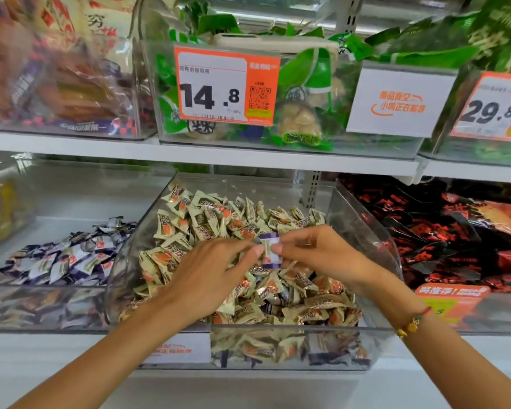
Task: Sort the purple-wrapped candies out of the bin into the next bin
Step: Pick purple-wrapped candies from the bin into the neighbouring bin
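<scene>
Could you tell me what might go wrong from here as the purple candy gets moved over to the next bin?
The purple candy is only pinched at its edges by the left hand and right hand, so it could slip back among the beige candies. The wall between the middle bin and the left bin stands high; a low carry could snag on it.

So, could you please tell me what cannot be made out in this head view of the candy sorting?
- Print on the purple-wrapped candy: too small, partly covered by fingers of the left hand and right hand.
- Purple candies left in the middle bin: buried under cream ones, uncountable.
- Far-left upper bags: blurred.
- Right price tag: cut off by the edge.
</scene>
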`<state>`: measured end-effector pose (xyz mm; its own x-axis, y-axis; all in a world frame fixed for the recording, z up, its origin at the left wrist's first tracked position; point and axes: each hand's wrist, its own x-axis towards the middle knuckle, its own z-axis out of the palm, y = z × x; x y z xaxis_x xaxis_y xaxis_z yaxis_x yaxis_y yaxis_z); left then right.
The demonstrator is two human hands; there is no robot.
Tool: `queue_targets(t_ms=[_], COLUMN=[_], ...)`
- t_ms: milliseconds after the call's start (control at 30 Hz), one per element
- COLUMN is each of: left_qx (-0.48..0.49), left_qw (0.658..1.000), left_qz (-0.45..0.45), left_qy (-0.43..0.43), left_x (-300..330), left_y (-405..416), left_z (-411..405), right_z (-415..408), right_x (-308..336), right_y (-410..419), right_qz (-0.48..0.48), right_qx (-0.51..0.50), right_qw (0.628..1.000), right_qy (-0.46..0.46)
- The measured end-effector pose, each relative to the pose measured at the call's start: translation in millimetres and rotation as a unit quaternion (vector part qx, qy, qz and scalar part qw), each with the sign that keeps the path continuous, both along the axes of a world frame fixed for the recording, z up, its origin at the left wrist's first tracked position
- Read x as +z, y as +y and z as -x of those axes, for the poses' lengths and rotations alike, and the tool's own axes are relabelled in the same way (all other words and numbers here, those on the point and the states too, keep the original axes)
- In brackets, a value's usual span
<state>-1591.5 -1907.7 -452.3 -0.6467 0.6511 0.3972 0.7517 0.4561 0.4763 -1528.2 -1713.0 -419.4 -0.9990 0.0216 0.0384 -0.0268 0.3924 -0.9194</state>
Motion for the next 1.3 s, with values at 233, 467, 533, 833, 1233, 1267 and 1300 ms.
queue_targets(t_ms=[233,467,533,833,1233,1267,1300], left_qx=[-0.002,0.062,0.064,0.046,0.044,0.046,0.046], left_qw=[0.994,0.981,0.979,0.991,0.987,0.987,0.987], left_qz=[-0.101,-0.182,-0.186,-0.119,-0.143,-0.146,-0.147], left_qy=[-0.035,-0.036,-0.052,-0.051,-0.053,-0.054,-0.054], left_x=[1.2,5.0,3.1,7.4,7.2,8.3,9.7], left_y=[-1.0,-5.3,-5.8,-6.1,-1.0,-0.9,-1.2], left_z=[-1.7,-3.8,-3.5,-6.9,-8.1,-8.6,-9.5], right_z=[5.1,-0.7,1.3,20.5,-4.4,-3.0,-1.4], right_x=[-5.2,-1.3,-8.6,-36.2,13.2,13.2,12.8], right_y=[-27.6,-10.6,-2.7,-28.8,-24.4,-28.7,-33.2], right_qz=[0.176,-0.124,-0.286,-0.592,0.067,0.097,0.107], right_qx=[-0.086,-0.018,0.017,0.103,-0.034,-0.037,-0.045], right_qw=[0.980,0.990,0.957,0.795,0.994,0.990,0.987], right_qy=[0.033,0.057,0.039,-0.083,0.083,0.097,0.111])
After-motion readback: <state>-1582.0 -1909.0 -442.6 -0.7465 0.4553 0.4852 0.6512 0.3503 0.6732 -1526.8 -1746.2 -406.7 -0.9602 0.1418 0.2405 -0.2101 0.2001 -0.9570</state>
